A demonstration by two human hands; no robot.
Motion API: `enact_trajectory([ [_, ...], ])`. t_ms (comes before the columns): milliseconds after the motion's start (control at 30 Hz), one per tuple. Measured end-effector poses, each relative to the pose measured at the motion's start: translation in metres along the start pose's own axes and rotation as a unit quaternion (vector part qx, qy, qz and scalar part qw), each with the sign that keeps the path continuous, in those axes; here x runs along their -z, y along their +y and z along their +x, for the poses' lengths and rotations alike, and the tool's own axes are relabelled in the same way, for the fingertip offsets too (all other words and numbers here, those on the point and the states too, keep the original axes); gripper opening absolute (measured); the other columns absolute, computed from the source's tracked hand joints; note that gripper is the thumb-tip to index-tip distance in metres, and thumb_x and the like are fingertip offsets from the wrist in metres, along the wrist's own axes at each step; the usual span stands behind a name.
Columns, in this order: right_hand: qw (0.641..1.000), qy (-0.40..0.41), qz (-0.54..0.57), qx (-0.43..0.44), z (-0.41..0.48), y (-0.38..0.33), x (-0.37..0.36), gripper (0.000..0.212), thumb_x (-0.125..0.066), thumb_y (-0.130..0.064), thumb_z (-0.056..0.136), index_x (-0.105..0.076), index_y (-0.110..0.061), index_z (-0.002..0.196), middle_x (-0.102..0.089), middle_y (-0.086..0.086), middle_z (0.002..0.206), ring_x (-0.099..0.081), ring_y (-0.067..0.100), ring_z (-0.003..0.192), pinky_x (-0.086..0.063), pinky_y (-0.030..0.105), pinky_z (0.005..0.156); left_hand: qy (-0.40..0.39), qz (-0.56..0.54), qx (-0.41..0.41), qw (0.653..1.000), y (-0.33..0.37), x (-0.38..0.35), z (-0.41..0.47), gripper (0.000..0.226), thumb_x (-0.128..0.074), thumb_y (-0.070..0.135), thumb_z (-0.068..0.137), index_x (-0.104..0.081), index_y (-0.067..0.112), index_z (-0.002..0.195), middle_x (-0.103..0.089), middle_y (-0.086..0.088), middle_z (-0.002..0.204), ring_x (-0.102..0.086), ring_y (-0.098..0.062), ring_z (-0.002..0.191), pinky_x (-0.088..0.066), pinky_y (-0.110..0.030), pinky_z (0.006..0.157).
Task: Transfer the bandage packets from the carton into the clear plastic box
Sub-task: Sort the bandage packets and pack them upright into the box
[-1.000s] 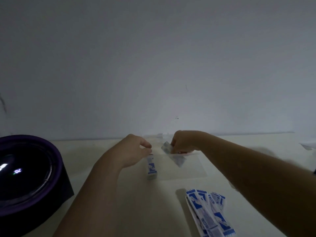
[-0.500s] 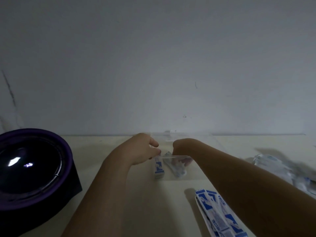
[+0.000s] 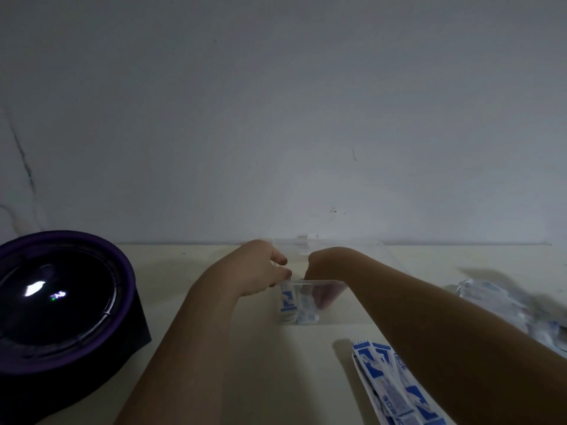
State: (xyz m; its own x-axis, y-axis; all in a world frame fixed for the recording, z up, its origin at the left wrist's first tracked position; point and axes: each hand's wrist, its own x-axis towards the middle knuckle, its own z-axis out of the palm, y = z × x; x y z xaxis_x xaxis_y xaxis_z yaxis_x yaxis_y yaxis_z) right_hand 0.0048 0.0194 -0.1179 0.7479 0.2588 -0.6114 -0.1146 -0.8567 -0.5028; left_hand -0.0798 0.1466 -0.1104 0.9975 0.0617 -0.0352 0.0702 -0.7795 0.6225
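A small clear plastic box sits at the table's middle, its open lid leaning back toward the wall. My left hand pinches the top of a blue-and-white bandage packet that stands upright in the box's left end. My right hand bends down into the box. Its fingers show blurred through the wall, holding a second packet beside the first. A loose heap of packets lies near the front right, partly under my right forearm. No carton is in view.
A large round dark purple object with a glossy black top fills the left side of the table. Crumpled clear wrappers lie at the right, blurred. The wall rises directly behind the box.
Both hands have lowered their packets from above the box down into it. My right hand's fingers now reach deep inside. The camera has tilted up and turned slightly left.
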Motion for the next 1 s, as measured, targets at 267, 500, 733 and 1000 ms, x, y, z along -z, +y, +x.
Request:
enact_trajectory([
  [267,0.905,0.295,-0.108,0.285,-0.059,0.023,0.026,0.022,-0.060,-0.027,0.090,-0.064,-0.008,0.100,-0.069,0.000,0.081,-0.066,0.010,0.067,-0.049,0.016,0.058,0.027,0.036,-0.033,0.998,-0.003,0.007,0.001,0.037,-0.059,0.030,0.090,-0.057,0.023,0.126,-0.057,-0.003,0.125,-0.053,-0.011,0.085,-0.039,-0.022,0.077],
  [500,0.942,0.106,-0.316,0.035,-0.107,0.123,-0.005,0.076,-0.047,-0.069,0.079,-0.052,-0.006,0.122,-0.069,0.006,0.101,-0.069,0.016,0.084,-0.055,0.021,0.072,0.047,0.055,-0.043,0.996,-0.007,0.003,0.002,0.028,-0.054,0.030,0.093,-0.060,0.024,0.121,-0.053,0.001,0.134,-0.052,-0.014,0.115,-0.037,-0.025,0.091],
  [733,0.931,0.178,-0.308,0.082,-0.095,0.130,-0.036,0.093,-0.057,-0.075,0.069,-0.036,-0.011,0.133,-0.047,0.010,0.128,-0.048,0.026,0.115,-0.040,0.033,0.089,0.082,0.070,-0.036,0.994,-0.002,-0.008,0.002,0.037,-0.055,0.031,0.093,-0.056,0.020,0.127,-0.050,-0.006,0.137,-0.050,-0.019,0.121,-0.035,-0.027,0.095],
  [1000,0.923,0.122,-0.306,0.200,-0.088,0.123,-0.036,0.094,-0.075,-0.035,0.077,-0.016,-0.019,0.148,-0.033,0.004,0.147,-0.035,0.021,0.134,-0.033,0.033,0.106,0.175,0.061,-0.030,0.982,-0.002,-0.015,-0.010,0.037,-0.058,0.030,0.091,-0.056,0.020,0.126,-0.045,-0.007,0.136,-0.052,-0.022,0.117,-0.035,-0.027,0.093],
])
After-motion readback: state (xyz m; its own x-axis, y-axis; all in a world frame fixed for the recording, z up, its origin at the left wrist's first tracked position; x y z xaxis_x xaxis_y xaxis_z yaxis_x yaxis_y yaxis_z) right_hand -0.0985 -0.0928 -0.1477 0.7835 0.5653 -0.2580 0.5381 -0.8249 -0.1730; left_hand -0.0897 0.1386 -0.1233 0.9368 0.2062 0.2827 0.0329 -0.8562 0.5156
